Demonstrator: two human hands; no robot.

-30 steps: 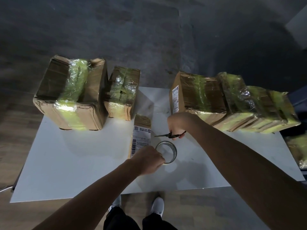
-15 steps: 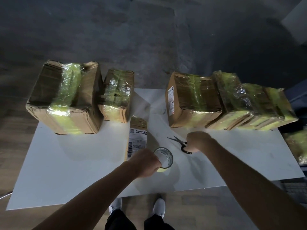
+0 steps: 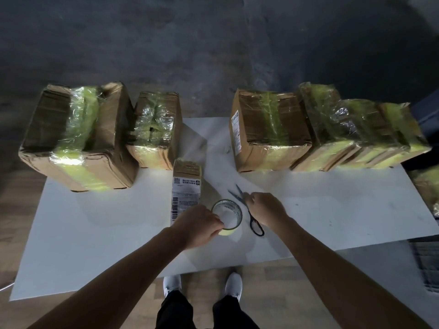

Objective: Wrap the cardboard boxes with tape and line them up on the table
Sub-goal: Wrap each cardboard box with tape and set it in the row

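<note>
A small cardboard box [image 3: 187, 186] with a white shipping label stands at the middle of the white table [image 3: 95, 222]. Just right of it sits a roll of clear yellowish tape [image 3: 227, 214], and my left hand [image 3: 198, 226] grips the roll's near rim. Black scissors [image 3: 251, 217] lie flat on the table with their blades apart, right beside the roll. My right hand [image 3: 267, 210] has curled fingers pinching them near the pivot; the handle loops stick out free below. Along the far edge stand wrapped boxes: a large one [image 3: 76, 136], a smaller one [image 3: 155, 129], and one at the right [image 3: 268, 131].
Several more tape-wrapped boxes [image 3: 361, 131] lean together at the far right of the table. Another wrapped parcel [image 3: 427, 186] shows past the right edge. A gap separates the left and right groups of boxes. My white shoes [image 3: 172, 283] stand at the near edge.
My right hand brought the scissors down from the air and laid them on the table next to the tape roll. My left hand stayed on the roll.
</note>
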